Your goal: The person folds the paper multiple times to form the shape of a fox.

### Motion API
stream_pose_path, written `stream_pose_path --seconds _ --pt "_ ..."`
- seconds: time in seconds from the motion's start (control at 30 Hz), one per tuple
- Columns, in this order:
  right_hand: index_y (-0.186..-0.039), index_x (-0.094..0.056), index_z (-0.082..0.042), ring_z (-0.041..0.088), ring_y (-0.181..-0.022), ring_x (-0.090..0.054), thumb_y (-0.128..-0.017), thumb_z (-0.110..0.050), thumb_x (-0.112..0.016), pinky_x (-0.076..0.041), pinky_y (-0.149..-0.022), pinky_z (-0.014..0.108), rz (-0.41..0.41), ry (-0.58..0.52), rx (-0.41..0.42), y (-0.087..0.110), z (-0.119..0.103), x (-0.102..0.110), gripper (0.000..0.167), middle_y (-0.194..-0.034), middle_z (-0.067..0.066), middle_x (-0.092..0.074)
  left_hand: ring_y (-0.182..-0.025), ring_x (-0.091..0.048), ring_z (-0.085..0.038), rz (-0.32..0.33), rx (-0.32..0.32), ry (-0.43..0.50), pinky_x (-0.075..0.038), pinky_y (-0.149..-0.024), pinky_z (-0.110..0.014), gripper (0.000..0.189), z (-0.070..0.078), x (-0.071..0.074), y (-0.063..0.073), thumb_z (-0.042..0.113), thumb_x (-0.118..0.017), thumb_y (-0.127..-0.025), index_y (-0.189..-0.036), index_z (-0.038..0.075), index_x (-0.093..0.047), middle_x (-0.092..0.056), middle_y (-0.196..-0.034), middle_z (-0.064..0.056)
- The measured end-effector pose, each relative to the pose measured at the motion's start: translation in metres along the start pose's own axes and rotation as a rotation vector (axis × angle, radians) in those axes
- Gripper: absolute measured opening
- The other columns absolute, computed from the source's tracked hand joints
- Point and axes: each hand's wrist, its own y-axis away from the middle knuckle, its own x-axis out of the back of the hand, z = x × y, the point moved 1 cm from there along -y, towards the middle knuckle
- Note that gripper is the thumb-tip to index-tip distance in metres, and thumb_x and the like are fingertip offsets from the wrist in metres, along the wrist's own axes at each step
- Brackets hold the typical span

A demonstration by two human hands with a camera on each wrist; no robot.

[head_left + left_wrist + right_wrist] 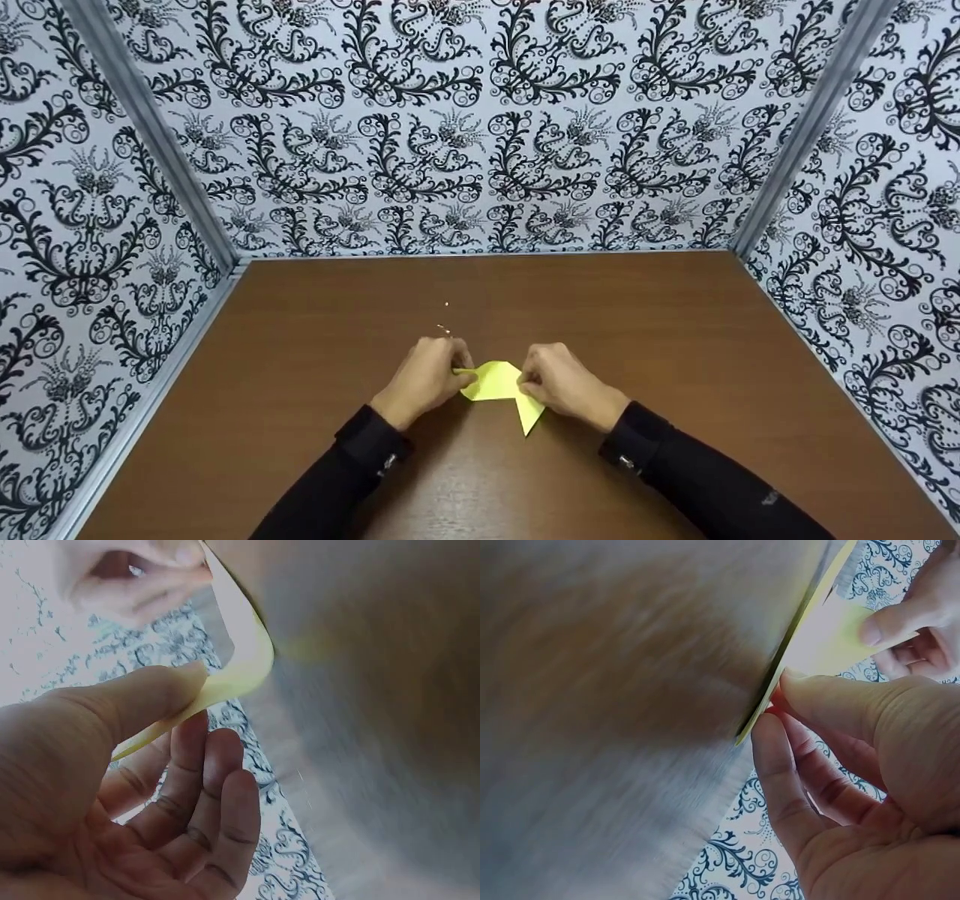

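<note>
A folded piece of yellow paper [496,381] spans the gap between the two hands, over the middle of the table. My left hand [430,375] pinches its left end between thumb and forefinger; in the left wrist view the paper [251,660] bends in a curve away from the thumb. My right hand [564,381] pinches the paper's right part, and a pointed flap hangs below that grip toward me. Seen from the right wrist, the paper [826,637] is nearly edge-on along its fold. Its layers are hard to tell apart.
The brown wooden table [315,315] lies under both hands. Bits of something shiny [444,329] lie just beyond the left hand, too small to identify. Patterned black-and-white walls [480,150] close off the back and both sides, with grey metal posts [161,142] at the corners.
</note>
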Motion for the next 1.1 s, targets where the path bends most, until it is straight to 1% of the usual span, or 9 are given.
stream_pose_path --seconds 0.2,0.37,0.5,0.6,0.67,0.77,0.87,0.97,1.1 --pt "-0.089 -0.092 -0.001 0.015 -0.08 -0.075 -0.094 0.01 -0.086 -0.06 -0.067 0.019 -0.004 0.01 -0.017 0.0 -0.001 0.0 0.013 -0.087 0.008 -0.078 -0.073 -0.064 -0.002 -0.004 -0.085 -0.006 -0.057 -0.067 -0.023 0.017 0.014 -0.01 0.009 0.008 -0.092 -0.093 -0.084 0.019 -0.082 -0.08 -0.083 0.004" --pt "-0.087 -0.091 -0.003 0.015 -0.079 -0.074 -0.09 0.009 -0.087 -0.059 -0.068 0.021 0.006 0.03 -0.006 0.0 -0.002 0.0 0.013 -0.087 0.008 -0.078 -0.08 -0.064 -0.007 -0.001 -0.168 -0.028 -0.056 -0.07 -0.023 0.015 0.02 -0.018 0.013 0.004 -0.094 -0.088 -0.087 0.015 -0.084 -0.076 -0.089 -0.001" --pt "-0.086 -0.091 -0.003 0.016 -0.079 -0.074 -0.09 0.007 -0.089 -0.059 -0.068 0.021 0.008 0.044 -0.001 -0.001 -0.002 0.0 0.012 -0.086 0.007 -0.079 -0.089 -0.073 -0.015 -0.004 -0.207 -0.026 -0.06 -0.075 -0.026 0.017 0.024 -0.023 0.015 0.002 -0.096 -0.087 -0.087 0.013 -0.083 -0.081 -0.101 -0.006" --pt "-0.086 -0.091 -0.004 0.016 -0.079 -0.075 -0.09 0.006 -0.09 -0.059 -0.068 0.022 0.008 0.053 0.0 -0.001 -0.002 0.0 0.011 -0.086 0.007 -0.078 -0.1 -0.081 -0.022 -0.022 -0.211 -0.005 -0.065 -0.081 -0.03 0.017 0.027 -0.026 0.014 0.003 -0.096 -0.089 -0.086 0.013 -0.082 -0.086 -0.112 -0.01" --pt "-0.085 -0.091 -0.004 0.015 -0.079 -0.073 -0.09 0.005 -0.091 -0.058 -0.067 0.022 0.006 0.055 -0.002 -0.001 -0.002 0.001 0.011 -0.086 0.007 -0.078 -0.104 -0.084 -0.023 -0.031 -0.216 0.0 -0.067 -0.084 -0.032 0.017 0.029 -0.028 0.014 0.004 -0.096 -0.089 -0.086 0.013 -0.082 -0.088 -0.115 -0.011" --pt "-0.084 -0.09 -0.005 0.011 -0.077 -0.069 -0.09 0.005 -0.091 -0.055 -0.066 0.021 0.006 0.055 -0.001 -0.001 -0.002 0.002 0.012 -0.085 0.006 -0.077 -0.102 -0.083 -0.022 -0.036 -0.224 0.001 -0.068 -0.085 -0.032 0.015 0.032 -0.029 0.013 0.004 -0.096 -0.09 -0.088 0.013 -0.083 -0.088 -0.112 -0.01" --pt "-0.083 -0.089 -0.006 0.009 -0.076 -0.066 -0.09 0.005 -0.092 -0.054 -0.065 0.021 0.005 0.054 0.004 -0.002 -0.001 0.002 0.013 -0.084 0.005 -0.077 -0.097 -0.082 -0.019 -0.039 -0.239 -0.001 -0.067 -0.083 -0.03 0.014 0.034 -0.03 0.012 0.005 -0.097 -0.091 -0.09 0.011 -0.084 -0.087 -0.105 -0.007" --pt "-0.084 -0.089 -0.005 0.012 -0.077 -0.069 -0.091 0.006 -0.092 -0.056 -0.066 0.021 -0.001 0.056 0.001 -0.002 -0.001 0.001 0.013 -0.086 0.006 -0.077 -0.094 -0.082 -0.019 -0.046 -0.255 -0.002 -0.067 -0.081 -0.03 0.013 0.035 -0.031 0.012 0.006 -0.098 -0.092 -0.09 0.01 -0.085 -0.086 -0.101 -0.007" --pt "-0.087 -0.091 -0.005 0.019 -0.082 -0.076 -0.093 0.006 -0.091 -0.061 -0.068 0.023 -0.016 0.065 -0.012 -0.002 -0.001 0.001 0.012 -0.09 0.007 -0.079 -0.096 -0.083 -0.019 -0.061 -0.29 -0.01 -0.068 -0.081 -0.03 0.014 0.035 -0.032 0.013 0.007 -0.099 -0.092 -0.089 0.009 -0.086 -0.087 -0.101 -0.007"
